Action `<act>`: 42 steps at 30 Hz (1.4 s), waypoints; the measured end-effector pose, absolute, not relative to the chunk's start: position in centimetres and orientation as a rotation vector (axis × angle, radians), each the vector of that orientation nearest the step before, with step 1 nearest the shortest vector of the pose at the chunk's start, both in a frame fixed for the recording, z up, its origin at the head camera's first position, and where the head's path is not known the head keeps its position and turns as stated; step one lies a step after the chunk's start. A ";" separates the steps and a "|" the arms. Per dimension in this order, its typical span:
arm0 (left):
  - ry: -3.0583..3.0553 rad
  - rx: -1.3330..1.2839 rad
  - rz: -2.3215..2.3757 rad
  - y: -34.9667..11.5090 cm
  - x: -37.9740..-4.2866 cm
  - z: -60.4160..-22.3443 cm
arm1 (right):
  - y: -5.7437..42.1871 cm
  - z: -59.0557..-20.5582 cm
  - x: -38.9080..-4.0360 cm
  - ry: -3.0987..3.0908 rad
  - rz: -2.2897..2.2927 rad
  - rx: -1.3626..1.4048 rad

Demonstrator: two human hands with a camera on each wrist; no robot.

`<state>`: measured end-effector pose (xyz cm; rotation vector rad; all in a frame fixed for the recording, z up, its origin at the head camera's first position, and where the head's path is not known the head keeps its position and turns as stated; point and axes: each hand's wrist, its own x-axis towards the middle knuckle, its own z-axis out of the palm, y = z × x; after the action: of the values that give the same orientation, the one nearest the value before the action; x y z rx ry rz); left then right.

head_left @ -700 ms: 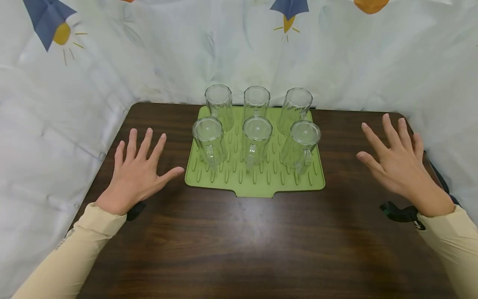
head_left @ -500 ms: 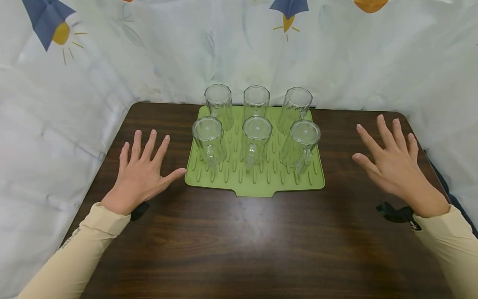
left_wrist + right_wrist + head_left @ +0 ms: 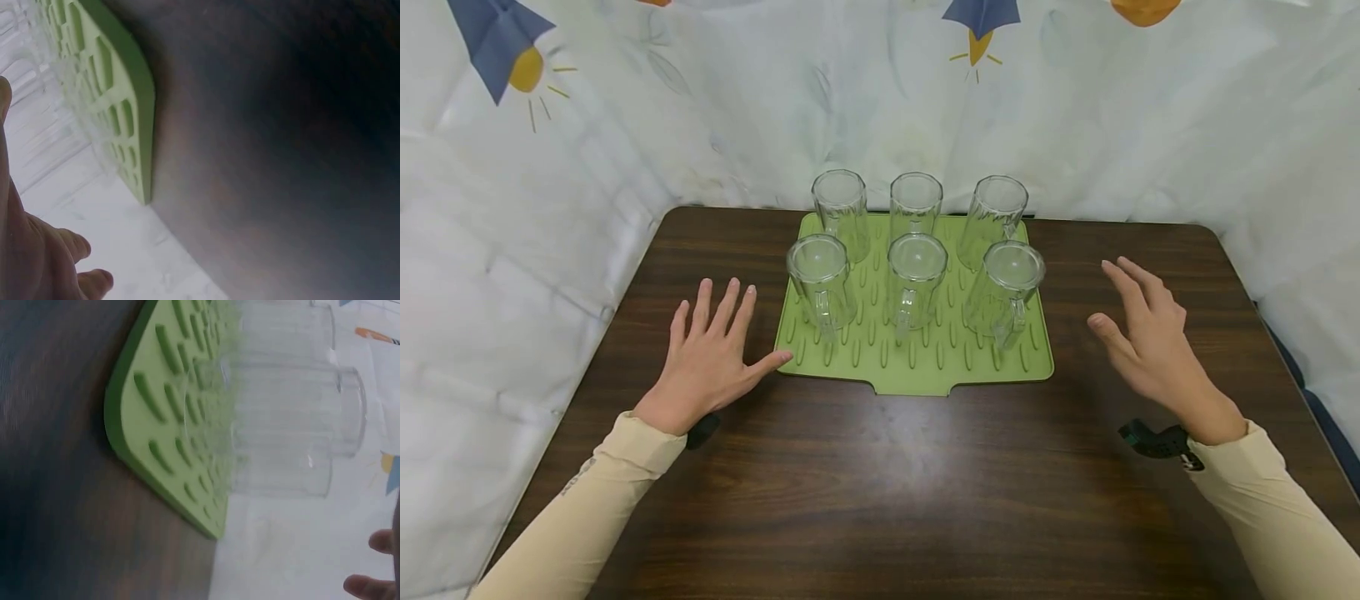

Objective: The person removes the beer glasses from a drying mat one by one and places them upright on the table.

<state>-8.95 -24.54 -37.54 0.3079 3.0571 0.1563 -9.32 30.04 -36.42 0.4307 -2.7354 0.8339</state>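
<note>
Two rows of clear glass mugs stand on a ridged green drying mat. The front row's left mug, middle mug and right mug have handles facing me and thick glass discs on top, as if upside down. Behind them, the back mugs look open-topped. My left hand, fingers spread, is beside the mat; its thumb overlaps the left corner, contact unclear. To the right, apart from the mat, my right hand has loosely bent fingers and holds nothing. Both wrist views show the mat's edge and fingertips.
A dark wooden table carries the mat near its back edge. White patterned sheeting hangs behind and at both sides, close to the table edges. A black strap device sits at my right wrist.
Both hands have moved inward toward the mat and slightly nearer me. The right hand's spread fingers have drawn together and bent a little. Mugs and mat have stayed put.
</note>
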 end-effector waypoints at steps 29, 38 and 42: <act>2.909 0.416 0.132 -22.6 -10.6 -40.4 | 24.2 -40.9 -9.5 -2.310 1.789 0.256; 2.882 0.457 0.113 -22.1 -11.1 -40.5 | 23.3 -41.3 -9.7 -2.290 1.898 0.257; 2.864 0.461 0.083 -21.9 -11.2 -40.5 | 23.1 -41.4 -9.6 -2.273 1.947 0.262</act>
<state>-11.25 -21.92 -40.47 0.4608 2.8640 0.0829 -9.56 23.11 -41.45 0.2623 -2.2731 1.9473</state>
